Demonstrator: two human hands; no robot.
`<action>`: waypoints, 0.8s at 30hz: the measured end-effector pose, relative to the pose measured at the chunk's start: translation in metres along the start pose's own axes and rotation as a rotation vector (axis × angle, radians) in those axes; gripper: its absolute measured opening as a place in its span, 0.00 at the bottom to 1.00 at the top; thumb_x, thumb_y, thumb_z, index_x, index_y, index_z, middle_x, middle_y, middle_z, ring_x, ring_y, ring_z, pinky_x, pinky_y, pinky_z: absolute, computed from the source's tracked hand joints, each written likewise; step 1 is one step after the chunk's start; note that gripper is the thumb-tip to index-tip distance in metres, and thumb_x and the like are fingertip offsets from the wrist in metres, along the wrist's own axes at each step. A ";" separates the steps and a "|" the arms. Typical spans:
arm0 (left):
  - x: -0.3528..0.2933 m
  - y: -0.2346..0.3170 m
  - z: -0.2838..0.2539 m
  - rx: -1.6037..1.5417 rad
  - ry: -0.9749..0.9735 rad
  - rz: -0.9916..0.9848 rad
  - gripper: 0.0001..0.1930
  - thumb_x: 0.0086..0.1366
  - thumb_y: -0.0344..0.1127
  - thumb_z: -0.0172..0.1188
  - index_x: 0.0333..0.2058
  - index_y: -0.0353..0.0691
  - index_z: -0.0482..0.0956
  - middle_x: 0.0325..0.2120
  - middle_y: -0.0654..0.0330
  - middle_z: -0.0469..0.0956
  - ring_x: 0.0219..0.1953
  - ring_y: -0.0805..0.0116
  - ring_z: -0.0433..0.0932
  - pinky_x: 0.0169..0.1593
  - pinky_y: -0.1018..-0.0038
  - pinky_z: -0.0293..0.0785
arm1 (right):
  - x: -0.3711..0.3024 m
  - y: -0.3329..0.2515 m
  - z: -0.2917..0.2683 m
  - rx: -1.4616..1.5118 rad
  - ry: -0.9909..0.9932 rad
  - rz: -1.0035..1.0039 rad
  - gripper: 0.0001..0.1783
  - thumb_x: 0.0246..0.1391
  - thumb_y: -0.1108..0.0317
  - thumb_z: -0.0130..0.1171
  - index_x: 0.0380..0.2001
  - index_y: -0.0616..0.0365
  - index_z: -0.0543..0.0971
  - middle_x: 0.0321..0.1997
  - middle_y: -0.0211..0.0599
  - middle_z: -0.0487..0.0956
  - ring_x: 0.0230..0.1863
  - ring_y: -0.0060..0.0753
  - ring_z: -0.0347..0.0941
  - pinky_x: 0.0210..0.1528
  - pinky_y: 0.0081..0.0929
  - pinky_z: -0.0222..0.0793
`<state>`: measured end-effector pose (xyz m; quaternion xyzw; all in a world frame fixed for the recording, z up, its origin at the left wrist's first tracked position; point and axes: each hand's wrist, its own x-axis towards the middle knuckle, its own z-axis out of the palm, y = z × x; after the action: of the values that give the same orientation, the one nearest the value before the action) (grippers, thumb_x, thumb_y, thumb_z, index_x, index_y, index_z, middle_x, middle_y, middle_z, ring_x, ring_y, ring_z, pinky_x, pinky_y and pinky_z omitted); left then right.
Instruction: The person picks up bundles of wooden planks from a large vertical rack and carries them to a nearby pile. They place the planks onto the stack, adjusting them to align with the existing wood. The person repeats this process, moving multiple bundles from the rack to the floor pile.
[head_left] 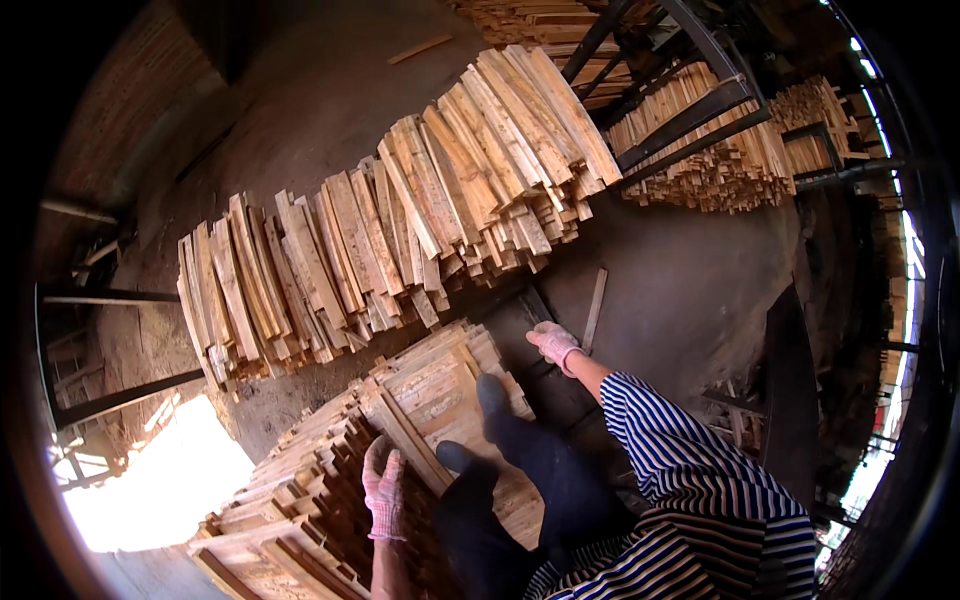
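Two gloved hands show in the head view, spread probably to balance you atop the near stack (420, 395). Your left hand (384, 492), fingers apart, is beside its stepped edge; contact is unclear. Your right hand (555, 343) hangs near a stick (596, 308), its finger gap impossible to tell. Ahead, the long stack (400, 215) lies crosswise, its pieces side by side, likely for steadiness.

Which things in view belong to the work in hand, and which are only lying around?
Probably part of the work:
- near stack of boards
- gloved left hand, close to that stack
- gloved right hand, held out
- long pile ahead

Seemingly just lying about:
- loose strip near the right hand
- stray strip at the top
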<state>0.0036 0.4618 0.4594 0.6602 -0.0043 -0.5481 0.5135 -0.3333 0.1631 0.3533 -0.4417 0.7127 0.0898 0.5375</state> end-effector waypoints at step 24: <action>0.577 -0.052 0.484 0.286 -0.633 0.010 0.22 0.66 0.63 0.67 0.43 0.52 0.84 0.35 0.74 0.78 0.39 0.76 0.78 0.39 0.70 0.82 | 0.385 -0.152 -0.121 0.522 0.497 -0.023 0.61 0.54 0.26 0.59 0.69 0.74 0.64 0.71 0.67 0.68 0.69 0.59 0.69 0.72 0.50 0.63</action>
<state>-0.1471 -0.1672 0.0710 0.5227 -0.2434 -0.7169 0.3918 -0.3181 -0.2053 0.1293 -0.3057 0.8155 -0.2115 0.4436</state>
